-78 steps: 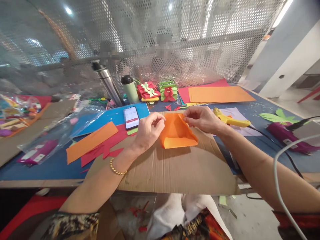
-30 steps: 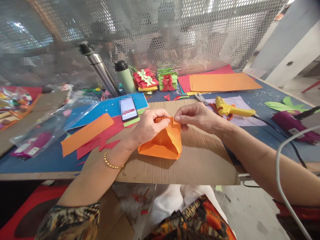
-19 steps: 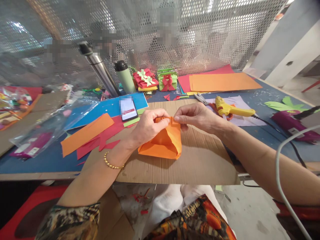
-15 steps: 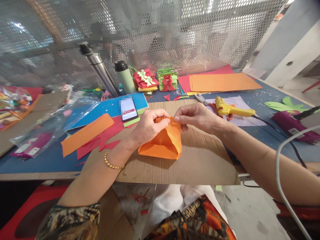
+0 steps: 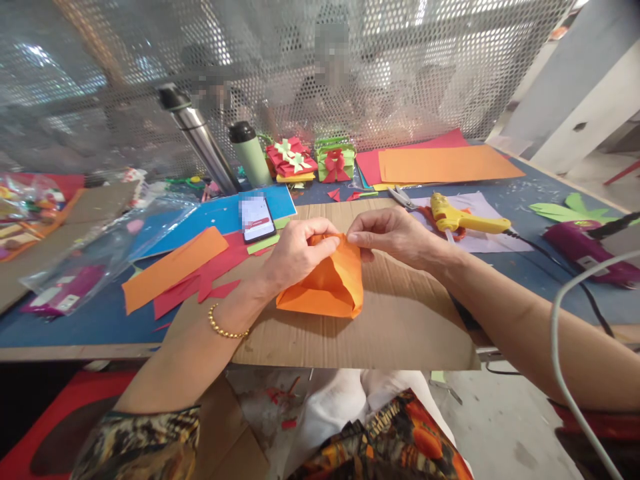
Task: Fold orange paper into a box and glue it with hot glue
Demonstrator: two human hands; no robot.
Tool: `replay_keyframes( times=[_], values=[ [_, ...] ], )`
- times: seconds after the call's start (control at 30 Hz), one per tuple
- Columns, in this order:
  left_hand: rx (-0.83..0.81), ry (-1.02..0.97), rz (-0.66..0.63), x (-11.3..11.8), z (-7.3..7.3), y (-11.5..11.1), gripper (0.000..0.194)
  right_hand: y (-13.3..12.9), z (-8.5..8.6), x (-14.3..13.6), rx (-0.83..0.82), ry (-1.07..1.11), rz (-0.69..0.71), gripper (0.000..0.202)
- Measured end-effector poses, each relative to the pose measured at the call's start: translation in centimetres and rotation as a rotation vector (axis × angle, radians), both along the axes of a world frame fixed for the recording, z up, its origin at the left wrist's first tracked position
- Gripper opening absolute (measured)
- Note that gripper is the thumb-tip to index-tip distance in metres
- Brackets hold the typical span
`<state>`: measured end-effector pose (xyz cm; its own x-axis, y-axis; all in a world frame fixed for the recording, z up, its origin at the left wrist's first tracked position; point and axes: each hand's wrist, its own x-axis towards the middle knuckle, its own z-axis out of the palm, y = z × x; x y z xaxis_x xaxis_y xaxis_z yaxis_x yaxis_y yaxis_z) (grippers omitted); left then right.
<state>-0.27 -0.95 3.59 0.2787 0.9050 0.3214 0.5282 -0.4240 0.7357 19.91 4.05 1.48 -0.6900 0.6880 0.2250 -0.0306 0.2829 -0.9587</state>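
A folded orange paper bag (image 5: 325, 287) rests on the brown cardboard sheet (image 5: 400, 327), its wide flattened base facing me. My left hand (image 5: 303, 250) pinches the bag's far upper edge between thumb and fingers. At the upper right corner, my right hand (image 5: 385, 233) grips the same edge, thumb against the index finger. The hands partly hide the top of the bag. A yellow glue gun (image 5: 467, 217) lies to the right of my right hand, with scissors (image 5: 401, 198) beside it.
Left of the bag lie a phone (image 5: 257, 219), an orange paper strip (image 5: 175, 267) and red paper scraps. Behind stand a green bottle (image 5: 253, 157), a steel flask (image 5: 205, 137) and small decorated paper bags (image 5: 336, 162). A white cable (image 5: 555, 320) hangs at right.
Almost nothing differs. Both hands keep their grip on the orange paper bag, with only a very slight shift of the fingers at its upper edge.
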Motion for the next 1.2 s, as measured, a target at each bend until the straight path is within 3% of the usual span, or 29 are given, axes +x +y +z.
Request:
replay_keyframes(
  times=[0.63,1.2],
  values=[
    [0.000,-0.017,0.016,0.07,-0.15,0.04,0.018,-0.36,-0.09,-0.48,0.044,-0.020,-0.081,0.042],
    [-0.013,0.011,0.018,-0.11,-0.27,0.28,0.020,0.13,-0.76,-0.42,0.250,-0.087,-0.124,0.028]
  ],
)
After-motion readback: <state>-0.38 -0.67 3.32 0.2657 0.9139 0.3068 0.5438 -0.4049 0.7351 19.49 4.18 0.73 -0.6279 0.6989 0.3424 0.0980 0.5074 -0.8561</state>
